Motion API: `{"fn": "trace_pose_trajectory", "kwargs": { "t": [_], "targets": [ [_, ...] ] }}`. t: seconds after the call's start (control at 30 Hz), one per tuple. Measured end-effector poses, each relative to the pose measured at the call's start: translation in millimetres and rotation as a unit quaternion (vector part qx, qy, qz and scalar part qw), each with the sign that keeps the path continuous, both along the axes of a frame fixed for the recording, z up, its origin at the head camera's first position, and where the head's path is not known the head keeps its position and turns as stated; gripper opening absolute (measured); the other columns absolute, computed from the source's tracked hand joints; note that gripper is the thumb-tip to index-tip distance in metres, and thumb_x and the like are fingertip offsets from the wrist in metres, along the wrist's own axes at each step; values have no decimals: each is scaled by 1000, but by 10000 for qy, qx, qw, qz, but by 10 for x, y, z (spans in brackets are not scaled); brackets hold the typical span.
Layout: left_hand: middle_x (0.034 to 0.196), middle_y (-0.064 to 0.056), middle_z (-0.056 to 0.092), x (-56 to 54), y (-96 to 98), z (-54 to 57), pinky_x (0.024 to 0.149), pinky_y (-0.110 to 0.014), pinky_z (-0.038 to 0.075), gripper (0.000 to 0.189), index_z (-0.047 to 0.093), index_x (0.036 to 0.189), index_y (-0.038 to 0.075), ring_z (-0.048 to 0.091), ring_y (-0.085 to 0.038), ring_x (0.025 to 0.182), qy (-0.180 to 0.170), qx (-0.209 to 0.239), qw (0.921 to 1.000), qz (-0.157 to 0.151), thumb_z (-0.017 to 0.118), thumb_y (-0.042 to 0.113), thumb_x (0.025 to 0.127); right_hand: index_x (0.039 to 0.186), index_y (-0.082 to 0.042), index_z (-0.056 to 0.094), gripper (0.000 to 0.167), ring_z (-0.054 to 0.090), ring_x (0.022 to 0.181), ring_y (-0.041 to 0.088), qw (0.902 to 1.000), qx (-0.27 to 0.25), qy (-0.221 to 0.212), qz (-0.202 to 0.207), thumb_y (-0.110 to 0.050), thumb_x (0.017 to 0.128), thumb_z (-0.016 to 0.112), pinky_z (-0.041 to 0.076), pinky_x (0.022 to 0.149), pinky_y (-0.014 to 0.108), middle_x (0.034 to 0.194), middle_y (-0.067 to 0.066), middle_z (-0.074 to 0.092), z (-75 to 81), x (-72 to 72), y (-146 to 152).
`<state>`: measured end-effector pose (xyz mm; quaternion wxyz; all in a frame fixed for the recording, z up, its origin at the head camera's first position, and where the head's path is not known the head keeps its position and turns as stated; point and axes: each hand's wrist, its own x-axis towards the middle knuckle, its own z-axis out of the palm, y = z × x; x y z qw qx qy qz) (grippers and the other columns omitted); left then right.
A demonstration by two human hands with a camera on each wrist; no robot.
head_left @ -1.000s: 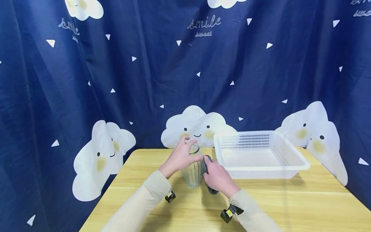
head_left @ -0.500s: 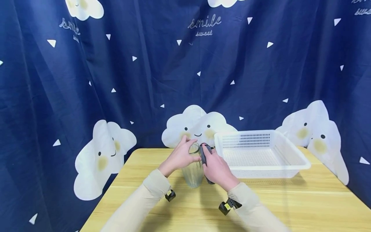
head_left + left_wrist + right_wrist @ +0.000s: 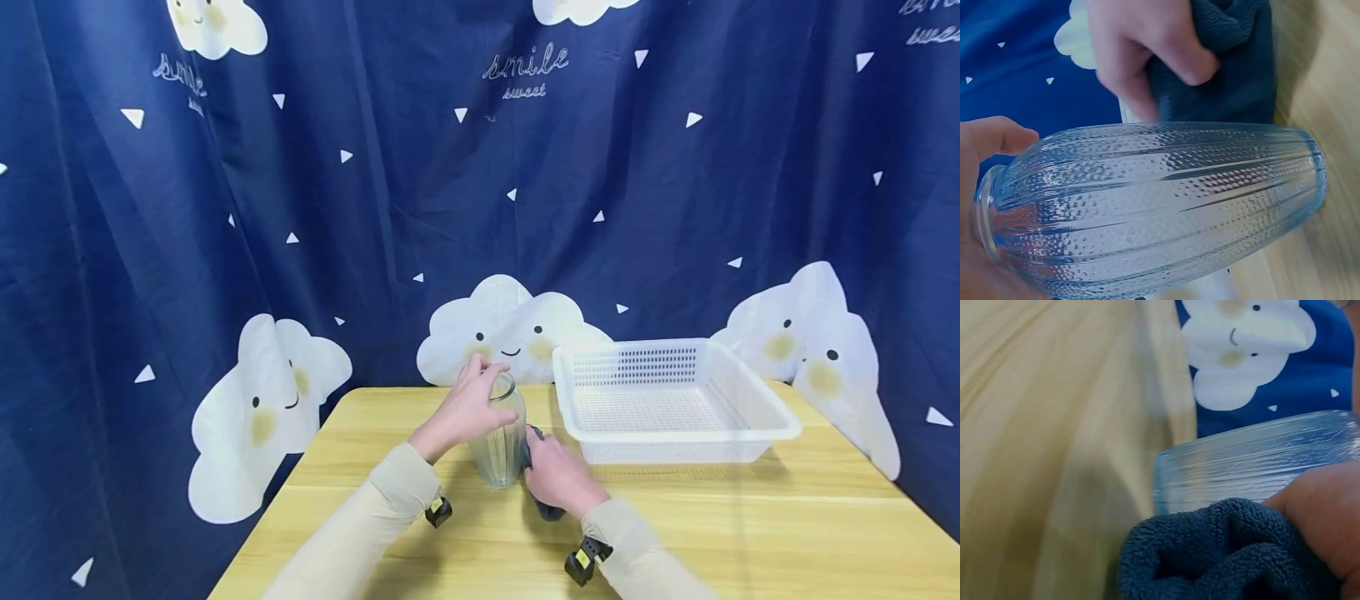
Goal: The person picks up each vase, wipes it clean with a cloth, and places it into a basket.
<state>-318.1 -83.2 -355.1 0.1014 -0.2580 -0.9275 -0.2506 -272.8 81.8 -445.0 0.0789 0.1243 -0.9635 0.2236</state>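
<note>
The tall clear glass vase (image 3: 498,454), ribbed and dimpled, is just below the centre of the head view, its mouth up and its base seemingly on the light wooden table (image 3: 750,521). The left hand (image 3: 467,407) grips it round the neck, thumb and fingers on either side; the right hand (image 3: 558,472) clutches a bunched dark blue terry cloth (image 3: 1210,547) against the vase's right side.

The glass is probably fairly heavy, rigid and breakable, slick where smooth, though its ribs should help a grip. The narrowed neck below the lip looks the safest hold, with a second hand supporting the lower body. The cloth should be light, soft and yielding.

The left hand covers part of the rim, and some of its fingers are hidden. In the right wrist view, the vase's top is cut off and the right hand's fingertips are out of sight; blur softens the table there.
</note>
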Motion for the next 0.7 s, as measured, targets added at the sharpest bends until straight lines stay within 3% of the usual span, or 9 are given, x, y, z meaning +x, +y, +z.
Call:
{"fn": "trace_pose_trajectory", "kwargs": {
  "t": [0.2,0.4,0.57,0.7],
  "targets": [
    [129,-10,39,-10,13,-49,95,-44,46,66,53,142,18,42,-27,117,178,204,9993,259,72,48,86,146,4,48,69,66,84,34,9996,275,-8,74,-15,85,74,56,72,45,117,30,64,-64,-38,4],
    [121,-9,43,14,34,-73,91,-39,46,74,52,143,12,43,-24,108,75,91,9985,526,72,54,85,150,-1,45,68,63,87,28,9994,-139,-323,17,-13,87,70,54,70,41,123,29,61,-57,-34,42],
    [130,-10,52,61,42,-24,96,-45,43,73,56,143,16,49,-29,115,363,-353,9965,658,72,56,84,151,-1,42,69,62,80,24,9984,-556,-137,34,-11,87,68,53,63,36,117,28,62,178,21,88],
    [134,-10,54,80,43,32,99,-47,45,70,55,144,15,52,-33,119,316,-354,9976,510,74,48,84,153,-6,41,71,61,75,23,9975,-564,421,-23,-11,87,66,52,62,35,113,24,63,462,60,113]
  ]
}}
